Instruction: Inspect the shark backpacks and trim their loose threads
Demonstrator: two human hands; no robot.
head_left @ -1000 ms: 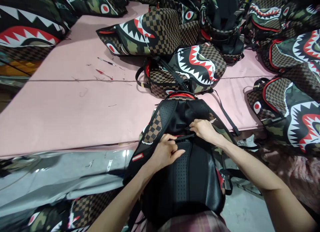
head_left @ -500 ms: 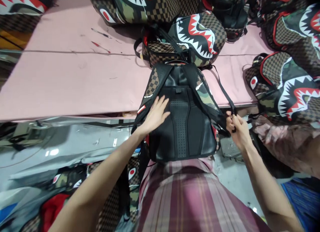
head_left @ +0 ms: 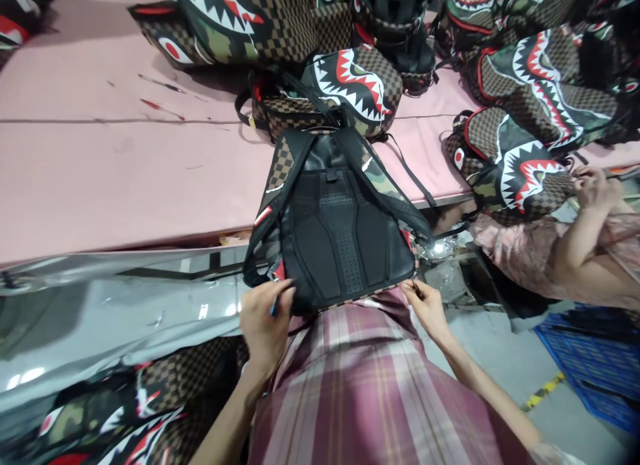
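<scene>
A backpack with a black padded back panel, checkered and camouflage sides and two black shoulder straps lies back side up. It spans the edge of the pink table and my lap, its bottom toward me. At its lower left corner my left hand is closed, with a small dark and blue bit showing by the fingers. My right hand pinches at the lower right corner, where a small dark piece shows that I cannot make out. A loose black strap trails beside the bag on the right.
Shark-mouth backpacks stand along the pink table. Two slim tools lie on it at left. A co-worker's hands are beside a bag at right. More bags lie low at left, and a blue mat at lower right.
My left hand has gone from lying flat on the back panel to the lower left corner. My right hand has let go of the strap and moved to the lower right corner.
</scene>
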